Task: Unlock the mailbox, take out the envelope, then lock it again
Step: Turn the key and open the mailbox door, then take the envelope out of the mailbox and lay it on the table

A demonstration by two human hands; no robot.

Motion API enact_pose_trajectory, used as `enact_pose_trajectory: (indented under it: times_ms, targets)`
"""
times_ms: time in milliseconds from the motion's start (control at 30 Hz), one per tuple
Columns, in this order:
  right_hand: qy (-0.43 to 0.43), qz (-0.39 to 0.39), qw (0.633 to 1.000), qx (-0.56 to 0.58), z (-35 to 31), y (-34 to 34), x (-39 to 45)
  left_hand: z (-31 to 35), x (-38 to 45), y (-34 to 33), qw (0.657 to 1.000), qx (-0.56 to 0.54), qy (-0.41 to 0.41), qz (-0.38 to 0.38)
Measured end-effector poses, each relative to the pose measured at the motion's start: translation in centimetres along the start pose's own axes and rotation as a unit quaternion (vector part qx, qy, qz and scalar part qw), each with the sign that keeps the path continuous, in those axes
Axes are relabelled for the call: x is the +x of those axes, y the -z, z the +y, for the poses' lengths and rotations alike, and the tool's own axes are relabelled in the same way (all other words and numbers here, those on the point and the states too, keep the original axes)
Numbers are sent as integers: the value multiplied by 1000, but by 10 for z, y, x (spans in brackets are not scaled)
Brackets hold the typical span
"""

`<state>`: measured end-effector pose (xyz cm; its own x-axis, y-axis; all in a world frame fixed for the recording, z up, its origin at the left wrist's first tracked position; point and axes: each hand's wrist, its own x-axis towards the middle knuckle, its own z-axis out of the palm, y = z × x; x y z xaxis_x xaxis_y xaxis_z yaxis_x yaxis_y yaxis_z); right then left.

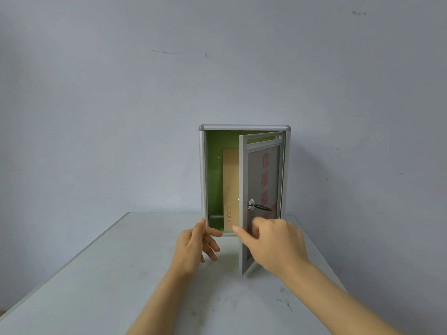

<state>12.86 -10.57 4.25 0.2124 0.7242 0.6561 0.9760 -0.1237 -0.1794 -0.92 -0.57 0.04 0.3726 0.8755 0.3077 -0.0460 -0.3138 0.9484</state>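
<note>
The mailbox (244, 180) stands at the centre of the frame on a pale table (96, 286), its door (263, 194) swung out toward the camera with the key (261, 207) in the lock — so unlocking looks done, and taking out the envelope is the step in hand. The tan envelope (231, 187) stands upright against the green back wall, half hidden behind the door's edge. The left hand (196, 247), fingers loosely spread, touches the frame's lower left corner. The right hand (273, 243) curls round the door's edge (thumb extended, holding nothing else). Next, a pinch on the envelope — the half-open door crowds the reach.
</note>
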Motion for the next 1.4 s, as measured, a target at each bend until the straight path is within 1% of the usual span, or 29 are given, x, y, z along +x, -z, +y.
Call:
enact_pose_trajectory:
  times_ms: [133,200,467,667,767,867,967,1033,1200,1300,1400]
  targets:
    - [15,57,998,16,14,10,-16,0,0,0,1000,9,3,12]
    - [8,75,996,38,21,15,-23,0,0,-1,1000,11,2,16]
    - [-21,100,990,95,41,22,-44,-3,-4,-1,999,29,0,16]
    - [-74,136,978,142,53,34,-52,-3,-4,-1,999,34,-5,16]
    - [-143,163,957,195,55,39,-55,-3,-4,-1,999,35,-6,14]
    - [-208,179,922,274,58,39,-57,-4,-4,-2,999,33,-7,15]
    - [-248,191,890,332,57,40,-59,-4,-4,-2,999,33,-8,13]
    - [-262,196,872,365,55,43,-60,-5,-4,-2,999,33,-6,13]
    - [-263,195,856,400,44,44,-69,-6,-3,-2,999,38,-5,19]
    - [-258,173,860,404,35,41,-72,-5,-3,-3,999,42,-5,24]
    - [-242,150,876,389,25,35,-71,-4,-5,-4,998,46,-5,30]
